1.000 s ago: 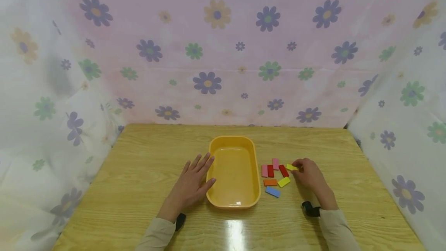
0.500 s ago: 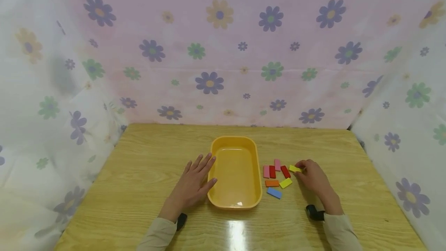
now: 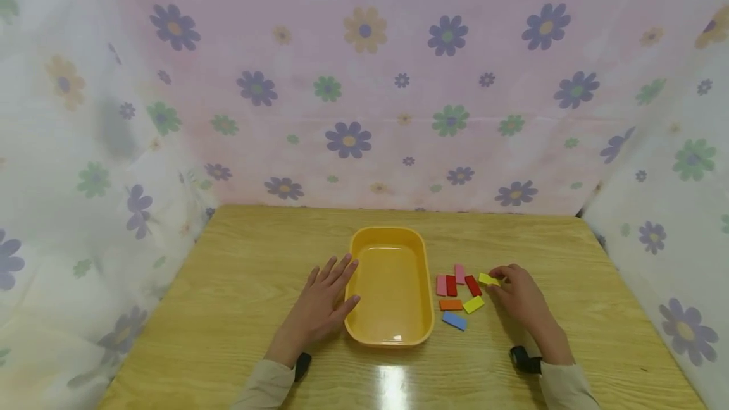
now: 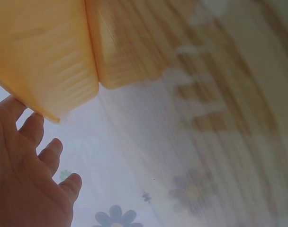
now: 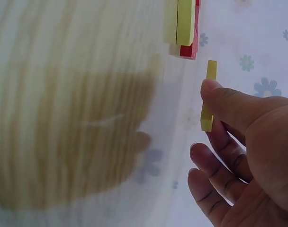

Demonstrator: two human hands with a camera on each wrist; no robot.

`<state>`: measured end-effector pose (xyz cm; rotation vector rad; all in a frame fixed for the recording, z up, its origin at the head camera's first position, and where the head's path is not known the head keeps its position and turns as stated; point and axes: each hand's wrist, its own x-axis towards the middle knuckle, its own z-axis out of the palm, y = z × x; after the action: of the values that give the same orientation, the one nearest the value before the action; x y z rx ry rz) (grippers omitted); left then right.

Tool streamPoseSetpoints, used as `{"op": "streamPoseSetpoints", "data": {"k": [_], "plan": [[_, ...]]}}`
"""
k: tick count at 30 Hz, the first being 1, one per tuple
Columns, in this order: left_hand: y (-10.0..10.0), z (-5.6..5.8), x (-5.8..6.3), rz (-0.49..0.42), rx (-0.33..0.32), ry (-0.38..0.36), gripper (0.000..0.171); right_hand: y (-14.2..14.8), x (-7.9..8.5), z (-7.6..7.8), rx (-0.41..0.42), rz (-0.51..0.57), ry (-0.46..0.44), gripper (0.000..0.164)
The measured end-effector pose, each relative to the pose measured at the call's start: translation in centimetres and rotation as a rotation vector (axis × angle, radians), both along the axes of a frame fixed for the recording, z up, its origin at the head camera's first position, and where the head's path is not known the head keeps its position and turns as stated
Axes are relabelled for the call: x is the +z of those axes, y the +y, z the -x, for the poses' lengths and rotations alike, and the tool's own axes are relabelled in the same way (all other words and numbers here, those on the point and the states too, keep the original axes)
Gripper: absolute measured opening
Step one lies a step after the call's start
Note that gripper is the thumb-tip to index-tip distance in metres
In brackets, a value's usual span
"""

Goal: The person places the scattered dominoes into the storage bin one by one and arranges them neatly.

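My left hand (image 3: 321,299) lies with spread, straight fingers against the left rim of a yellow plastic tub (image 3: 390,296); the left wrist view has its fingertips at the tub's rim (image 4: 49,117). To the right of the tub, my right hand (image 3: 524,296) pinches a flat yellow block (image 3: 488,279) between thumb and fingers. That block appears edge-on in the right wrist view, with the thumb (image 5: 212,90) across it. Beside it on the table are a second yellow block (image 3: 473,305), a red block (image 3: 473,286) and a pink block (image 3: 459,274).
Closer to the tub lie another red block (image 3: 452,286), another pink block (image 3: 441,285), an orange block (image 3: 450,305) and a blue block (image 3: 454,321). The wooden table (image 3: 273,239) is enclosed by flower-patterned sheets (image 3: 393,93) at the back and both sides.
The whole head view has shifted slightly right and down. The pinched yellow block and right hand stay near the other blocks; the left hand remains at the tub's rim.
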<state>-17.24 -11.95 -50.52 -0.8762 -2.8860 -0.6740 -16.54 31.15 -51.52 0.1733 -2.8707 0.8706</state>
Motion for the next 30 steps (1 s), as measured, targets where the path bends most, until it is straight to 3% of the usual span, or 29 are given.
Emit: {"op": "streamPoseSetpoints", "data": {"k": [6, 13, 18, 26, 30], "plan": [[0.3, -0.2, 0.1, 0.005, 0.003, -0.022, 0.068, 0.1, 0.0, -0.6, 0.014, 0.001, 0.003, 0.019], [0.3, -0.2, -0.1, 0.008, 0.012, 0.026, 0.067, -0.5, 0.2, -1.2, -0.002, 0.027, 0.010, 0.020], [0.3, -0.5, -0.3, 0.016, 0.017, 0.022, 0.067, -0.8, 0.0, -1.6, -0.030, 0.071, 0.058, 0.022], [0.4, -0.8, -0.4, 0.002, 0.025, 0.049, 0.067, -1.5, -0.4, -1.9, -0.028, 0.199, 0.197, 0.024], [0.5, -0.9, -0.5, 0.003, 0.028, 0.061, 0.067, -1.8, -0.2, -2.0, -0.059, 0.336, 0.143, 0.022]]}}
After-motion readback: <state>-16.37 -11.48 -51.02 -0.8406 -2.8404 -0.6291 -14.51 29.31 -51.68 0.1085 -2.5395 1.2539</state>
